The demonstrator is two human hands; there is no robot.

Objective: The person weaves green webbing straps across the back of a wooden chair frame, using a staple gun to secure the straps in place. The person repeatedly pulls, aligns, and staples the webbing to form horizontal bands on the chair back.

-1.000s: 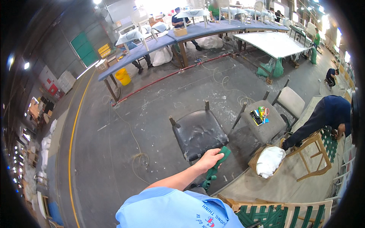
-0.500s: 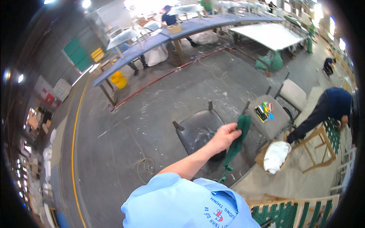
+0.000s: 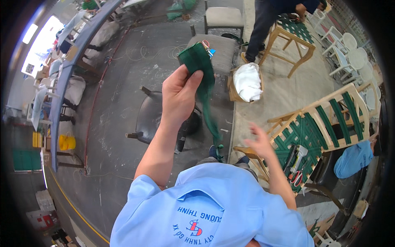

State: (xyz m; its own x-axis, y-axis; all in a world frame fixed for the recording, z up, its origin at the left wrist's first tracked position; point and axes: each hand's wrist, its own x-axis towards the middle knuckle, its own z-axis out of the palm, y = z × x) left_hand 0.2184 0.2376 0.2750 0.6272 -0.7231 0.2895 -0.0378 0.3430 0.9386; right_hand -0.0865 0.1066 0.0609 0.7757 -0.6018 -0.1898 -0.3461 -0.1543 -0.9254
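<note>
My left hand point(image 3: 180, 94) is raised in front of me, shut on a long green webbing strip point(image 3: 200, 61). The strip hangs from my fist down to near my feet. Below and to the right, my right hand point(image 3: 261, 143) is blurred, fingers spread, holding nothing. It hovers just left of a wooden chair frame point(image 3: 346, 95) lying on its side, woven with green straps. On that weave lie a pale tool point(image 3: 298, 154) and red-handled scissors point(image 3: 295, 178). A black padded chair point(image 3: 150, 117) stands below my left hand.
A basket holding a white bundle point(image 3: 247, 81) sits by a grey padded chair point(image 3: 220, 48). Another person point(image 3: 267, 16) bends over a wooden stool with green webbing point(image 3: 293, 31) at the top. Someone in blue point(image 3: 354, 157) is at the right. A long blue table point(image 3: 68, 76) runs along the left.
My left hand has lifted the green strip higher and nearer. My view has swung right and down, bringing the webbed chair frame and my right hand into sight.
</note>
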